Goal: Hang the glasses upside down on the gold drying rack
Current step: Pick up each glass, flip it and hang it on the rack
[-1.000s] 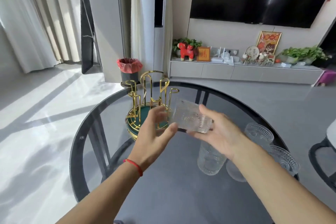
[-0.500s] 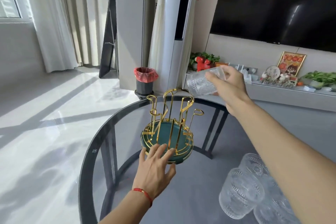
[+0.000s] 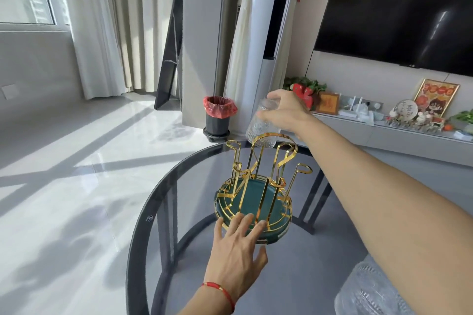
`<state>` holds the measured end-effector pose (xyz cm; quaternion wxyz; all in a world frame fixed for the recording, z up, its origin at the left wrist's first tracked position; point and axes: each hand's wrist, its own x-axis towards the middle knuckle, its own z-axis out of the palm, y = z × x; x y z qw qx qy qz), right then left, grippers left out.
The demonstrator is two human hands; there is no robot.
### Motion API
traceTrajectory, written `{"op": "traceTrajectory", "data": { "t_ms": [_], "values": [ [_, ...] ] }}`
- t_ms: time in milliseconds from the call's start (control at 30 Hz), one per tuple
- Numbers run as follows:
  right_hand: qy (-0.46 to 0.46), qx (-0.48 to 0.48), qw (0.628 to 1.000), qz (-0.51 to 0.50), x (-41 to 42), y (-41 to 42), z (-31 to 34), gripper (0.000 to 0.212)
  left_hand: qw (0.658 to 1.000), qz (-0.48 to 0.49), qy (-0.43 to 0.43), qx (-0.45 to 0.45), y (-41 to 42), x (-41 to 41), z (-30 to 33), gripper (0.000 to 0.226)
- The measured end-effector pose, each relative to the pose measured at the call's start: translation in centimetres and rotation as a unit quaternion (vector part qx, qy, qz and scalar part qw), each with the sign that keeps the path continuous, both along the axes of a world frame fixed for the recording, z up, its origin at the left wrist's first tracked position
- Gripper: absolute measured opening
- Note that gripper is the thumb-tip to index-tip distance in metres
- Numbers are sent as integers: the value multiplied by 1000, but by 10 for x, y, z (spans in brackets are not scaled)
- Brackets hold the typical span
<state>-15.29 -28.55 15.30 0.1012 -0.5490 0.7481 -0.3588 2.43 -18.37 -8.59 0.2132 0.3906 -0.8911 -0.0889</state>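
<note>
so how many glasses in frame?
2 clear: one upside down in the right hand, glass over the rack; one glass at the bottom right edge, partly behind the forearm. More may be hidden there.

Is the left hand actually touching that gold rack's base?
Touching. In the head view, the left hand lies with its fingertips on the near rim of the gold rack, no gap showing.

glass [image 3: 262, 125]: base covered by right hand [image 3: 286, 110], rim partly behind gold drying rack [image 3: 256, 186] handle | spare glasses [image 3: 368, 289]: cut off by bottom edge, partly behind right forearm | rack's near rim: under left hand [image 3: 236, 250] fingertips | shelf trinkets [image 3: 407, 112]: too small to tell
</note>
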Motion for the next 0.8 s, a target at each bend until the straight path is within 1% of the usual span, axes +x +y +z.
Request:
{"op": "traceTrajectory", "data": {
  "t_ms": [100,233,333,400,467,500,567,633,700,767,800],
  "values": [
    [46,80,996,15,11,-8,-4,80,1000,-3,9,-9,1,1,-1,48],
    [73,210,975,23,17,-20,-7,73,1000,-3,10,-11,1,1,1,48],
    [110,303,946,13,17,-30,-4,82,1000,-3,14,-22,2,-1,1,47],
    [145,341,929,8,17,-37,-4,90,1000,-1,17,-24,2,0,0,47],
    [173,366,914,7,19,-42,-6,92,1000,1,14,-25,1,0,0,48],
    [167,373,913,9,19,-44,-7,92,1000,0,15,-26,1,0,0,49],
    [121,381,917,13,17,-45,-8,92,999,-3,13,-29,1,0,1,49],
    [77,369,926,16,13,-42,-9,88,1000,-5,8,-29,2,0,2,47],
    [36,326,945,21,7,-38,-12,72,999,-3,5,-32,2,0,3,47],
    [3,250,968,20,2,-31,-16,47,999,0,-5,-35,2,0,3,47],
    [-7,212,977,12,1,-24,-18,43,999,0,-7,-35,1,0,2,48]
  ]
}}
